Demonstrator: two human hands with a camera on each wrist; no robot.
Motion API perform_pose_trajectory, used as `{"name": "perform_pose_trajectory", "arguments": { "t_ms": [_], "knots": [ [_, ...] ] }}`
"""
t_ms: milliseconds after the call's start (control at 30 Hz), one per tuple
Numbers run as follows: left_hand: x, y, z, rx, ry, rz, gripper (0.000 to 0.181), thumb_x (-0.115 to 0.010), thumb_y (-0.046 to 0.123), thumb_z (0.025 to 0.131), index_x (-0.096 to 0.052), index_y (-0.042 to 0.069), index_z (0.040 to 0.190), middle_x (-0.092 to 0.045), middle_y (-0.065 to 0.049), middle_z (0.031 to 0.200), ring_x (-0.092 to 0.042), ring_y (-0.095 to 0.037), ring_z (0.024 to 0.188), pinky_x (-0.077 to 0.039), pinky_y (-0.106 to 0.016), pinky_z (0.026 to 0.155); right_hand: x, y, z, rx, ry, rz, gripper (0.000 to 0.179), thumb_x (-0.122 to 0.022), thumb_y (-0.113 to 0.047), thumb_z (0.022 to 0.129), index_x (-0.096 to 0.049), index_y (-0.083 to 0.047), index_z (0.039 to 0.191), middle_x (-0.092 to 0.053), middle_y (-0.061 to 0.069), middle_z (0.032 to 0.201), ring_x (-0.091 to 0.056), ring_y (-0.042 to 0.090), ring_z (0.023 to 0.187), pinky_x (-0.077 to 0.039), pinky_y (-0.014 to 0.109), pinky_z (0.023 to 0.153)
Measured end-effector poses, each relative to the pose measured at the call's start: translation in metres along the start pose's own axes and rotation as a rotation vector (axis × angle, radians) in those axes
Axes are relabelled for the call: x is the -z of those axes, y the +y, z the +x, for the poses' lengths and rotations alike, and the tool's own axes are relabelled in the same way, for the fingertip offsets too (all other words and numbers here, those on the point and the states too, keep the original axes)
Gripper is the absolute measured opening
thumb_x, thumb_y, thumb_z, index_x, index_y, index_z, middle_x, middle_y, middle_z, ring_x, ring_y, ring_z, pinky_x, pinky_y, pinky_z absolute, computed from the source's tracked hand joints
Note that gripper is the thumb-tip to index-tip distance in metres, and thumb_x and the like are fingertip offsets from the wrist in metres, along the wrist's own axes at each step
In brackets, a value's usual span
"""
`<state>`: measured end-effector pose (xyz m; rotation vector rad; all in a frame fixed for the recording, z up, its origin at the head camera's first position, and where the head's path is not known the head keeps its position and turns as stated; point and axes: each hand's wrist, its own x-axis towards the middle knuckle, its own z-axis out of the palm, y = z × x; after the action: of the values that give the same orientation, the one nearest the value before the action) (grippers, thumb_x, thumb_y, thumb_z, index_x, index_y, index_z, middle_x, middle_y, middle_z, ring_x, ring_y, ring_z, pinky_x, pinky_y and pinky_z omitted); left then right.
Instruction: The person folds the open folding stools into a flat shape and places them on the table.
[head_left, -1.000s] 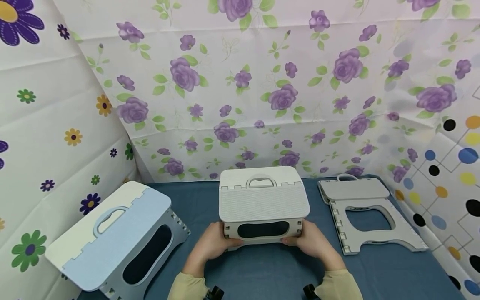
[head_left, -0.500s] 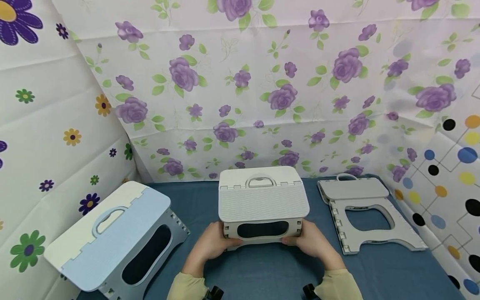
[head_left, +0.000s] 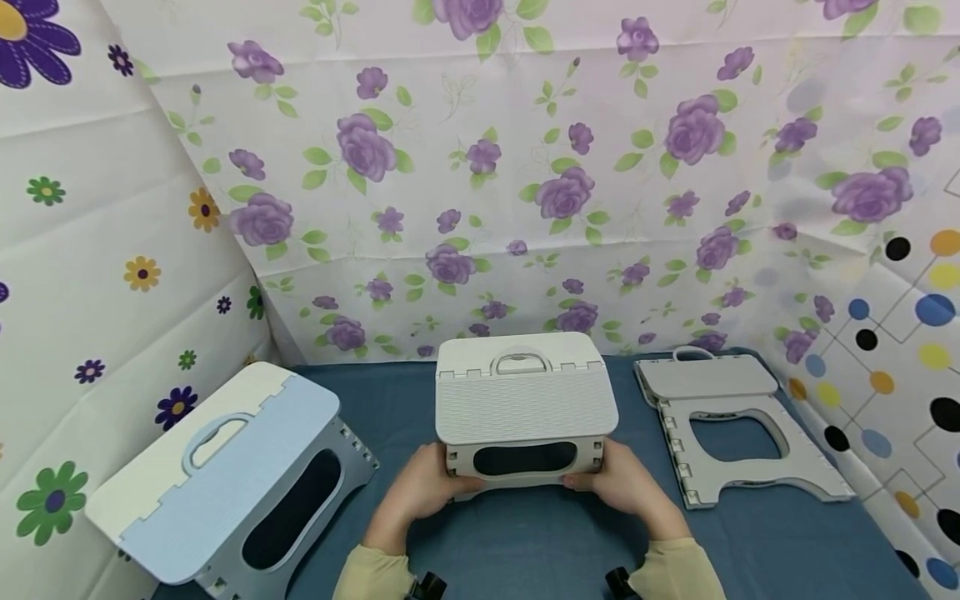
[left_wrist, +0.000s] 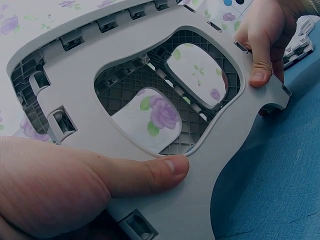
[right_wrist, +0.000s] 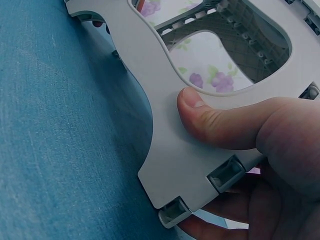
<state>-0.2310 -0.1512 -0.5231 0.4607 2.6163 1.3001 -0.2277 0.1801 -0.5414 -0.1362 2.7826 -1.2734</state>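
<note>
A white folding step stool (head_left: 525,408) stands unfolded in the middle of the head view, its carry handle lying flat on top. My left hand (head_left: 426,485) grips its left side and my right hand (head_left: 621,482) the right side. In the left wrist view, my left hand (left_wrist: 100,177) presses its thumb on the front leg panel, just under the oval opening. The right wrist view has my right hand (right_wrist: 250,135) with its thumb on the same panel and fingers curled round behind the edge, partly hidden by it.
At the left stands an unfolded blue and cream step stool (head_left: 232,467). A grey-white stool (head_left: 723,383) lies folded flat at the right. Blue cloth (head_left: 525,542) covers the table, and a flowered curtain (head_left: 480,200) hangs behind.
</note>
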Motion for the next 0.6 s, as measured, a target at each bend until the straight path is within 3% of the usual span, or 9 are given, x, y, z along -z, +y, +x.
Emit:
{"name": "perform_pose_trajectory", "arguments": {
  "t_ms": [600],
  "knots": [
    [-0.0009, 0.0009, -0.0006, -0.005, 0.007, 0.011, 0.072, -0.095, 0.030, 0.085, -0.061, 0.009, 0.145, -0.073, -0.013, 0.125, -0.071, -0.029, 0.109, -0.057, -0.052, 0.090, -0.0007, 0.0009, 0.0017, -0.013, 0.005, -0.001, 0.069, -0.099, -0.020, 0.077, -0.066, -0.010, 0.138, -0.075, 0.006, 0.122, -0.069, 0.024, 0.109, -0.053, 0.058, 0.099]
  ]
}}
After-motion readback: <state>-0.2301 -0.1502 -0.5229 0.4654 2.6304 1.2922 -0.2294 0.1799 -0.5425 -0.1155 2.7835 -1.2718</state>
